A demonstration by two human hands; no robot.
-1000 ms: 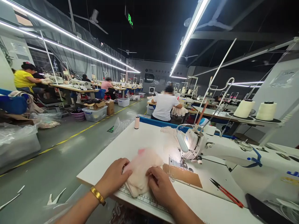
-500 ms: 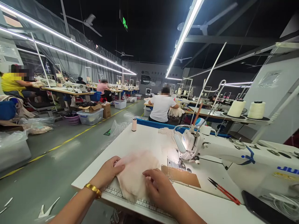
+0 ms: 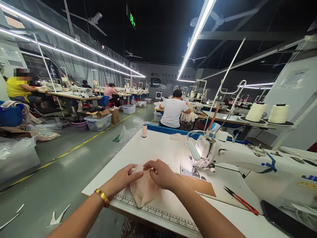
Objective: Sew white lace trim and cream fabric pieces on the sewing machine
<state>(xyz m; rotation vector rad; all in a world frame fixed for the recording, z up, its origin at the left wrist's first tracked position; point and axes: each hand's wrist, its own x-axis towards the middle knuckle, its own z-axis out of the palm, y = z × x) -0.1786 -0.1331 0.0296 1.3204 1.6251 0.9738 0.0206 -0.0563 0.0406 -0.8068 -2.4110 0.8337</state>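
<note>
A thin pale pink piece of fabric [image 3: 143, 193] lies bunched on the white sewing table [image 3: 111, 162], slightly blurred. My left hand [image 3: 125, 180] pinches its upper left edge between thumb and fingers, a gold bracelet on that wrist. Close beside it, my right hand [image 3: 162, 175] has its fingers curled over the fabric's top, closed on it; part of the cloth is hidden beneath. Under the fabric's lower edge runs a printed ruler strip [image 3: 163, 214] along the table's front. To the right stands a white sewing machine [image 3: 223, 153], its lamp lit over the needle area.
Red-handled thread snips [image 3: 241, 200] and a black phone [image 3: 284, 218] lie at the right. Brown card [image 3: 205, 186] is beside the needle plate. A thread spool [image 3: 144, 130] stands at the far left corner. Ahead, a person in a white shirt [image 3: 174, 112] sits sewing.
My right hand has moved up and left, from the fabric's right side to its top near my left hand. The fabric looks narrower and more gathered. The view has shifted slightly.
</note>
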